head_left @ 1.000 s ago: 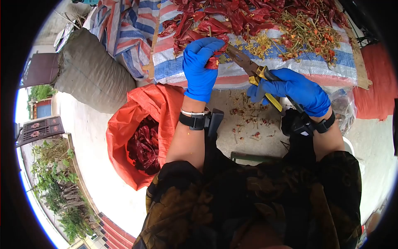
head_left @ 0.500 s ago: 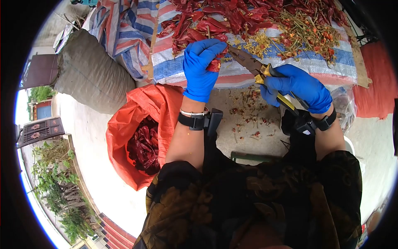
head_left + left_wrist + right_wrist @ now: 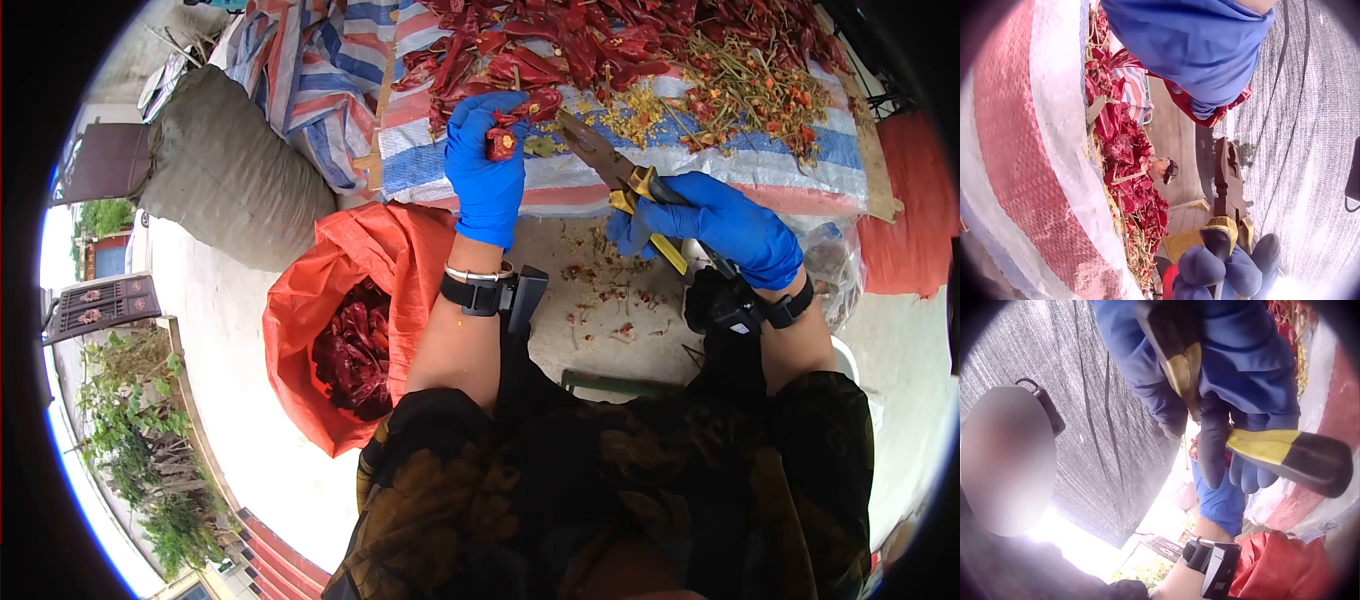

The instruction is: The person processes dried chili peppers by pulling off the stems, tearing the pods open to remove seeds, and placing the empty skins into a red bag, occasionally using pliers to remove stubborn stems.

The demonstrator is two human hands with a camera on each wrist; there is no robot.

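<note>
The blue-gloved left hand pinches a dried red pepper at the near edge of a striped sheet; its cut-looking, pale-centred end faces the camera. To its right the gloved right hand grips pliers by their yellow and black handles, the metal nose pointing at the pepper without touching it. In the left wrist view the pliers stand below the left hand, their jaws slightly parted. The right wrist view shows the right hand's fingers around the handles.
Red peppers and a heap of stems cover the sheet's far part. A red sack holding peppers stands left of the left forearm, with a full grey sack behind. Scraps lie on the ground between the arms.
The left hand has turned the pepper, so its pale-centred end now shows. The pliers have shifted slightly, and the right fingers have moved on the handles. The whole head view has shifted a little.
</note>
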